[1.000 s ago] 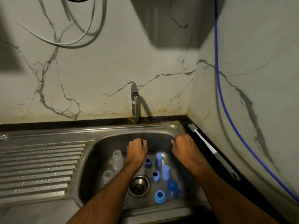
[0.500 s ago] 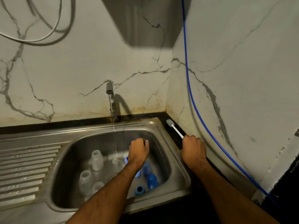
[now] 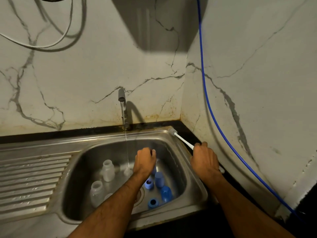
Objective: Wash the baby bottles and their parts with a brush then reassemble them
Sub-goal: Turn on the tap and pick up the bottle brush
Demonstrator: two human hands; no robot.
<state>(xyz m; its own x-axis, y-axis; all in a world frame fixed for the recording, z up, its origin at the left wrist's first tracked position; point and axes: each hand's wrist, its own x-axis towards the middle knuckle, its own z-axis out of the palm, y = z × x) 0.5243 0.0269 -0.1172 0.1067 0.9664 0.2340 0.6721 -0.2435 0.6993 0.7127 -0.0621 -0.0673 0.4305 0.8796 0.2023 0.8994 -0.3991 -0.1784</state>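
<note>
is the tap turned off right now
No, a thin stream of water runs from the tap down into the sink.

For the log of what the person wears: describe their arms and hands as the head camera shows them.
Both forearms are bare up to the picture's lower edge: no sleeves, gloves or watch in view. The left hand and right hand show no rings or bands from behind. Dim light hides finer detail.

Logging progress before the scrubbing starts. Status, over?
Right hand grips brush handle at sink's right rim. Left hand over basin, fingers curled, contents hidden. Bottles and blue parts unwashed under running tap. Nothing blocking.
</note>
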